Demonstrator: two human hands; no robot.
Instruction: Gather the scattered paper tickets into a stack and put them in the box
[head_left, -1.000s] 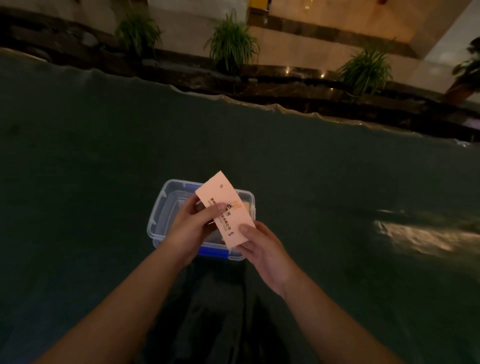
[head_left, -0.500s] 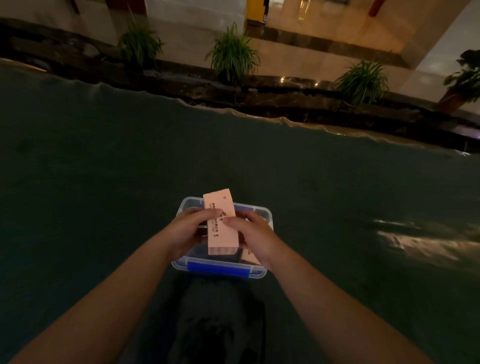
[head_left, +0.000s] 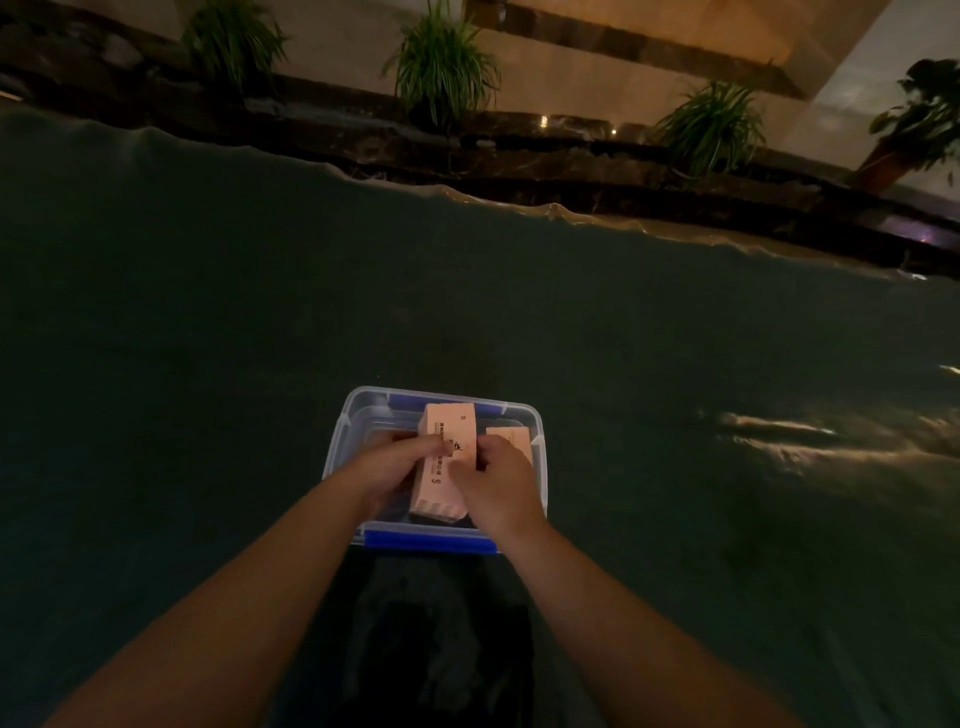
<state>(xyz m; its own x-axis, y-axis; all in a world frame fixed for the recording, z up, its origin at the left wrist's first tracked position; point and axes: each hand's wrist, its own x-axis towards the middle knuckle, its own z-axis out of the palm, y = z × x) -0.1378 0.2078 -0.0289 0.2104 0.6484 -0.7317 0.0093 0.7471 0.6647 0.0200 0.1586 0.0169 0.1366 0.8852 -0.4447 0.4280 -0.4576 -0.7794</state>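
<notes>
Lowering a pink ticket stack (head_left: 445, 462) into the clear plastic box (head_left: 347, 431), left hand (head_left: 395, 467) and right hand (head_left: 496, 475) clamped on its sides, beside another stack (head_left: 511, 439) inside; risking loosened tickets fanning out or catching the box rim.
</notes>
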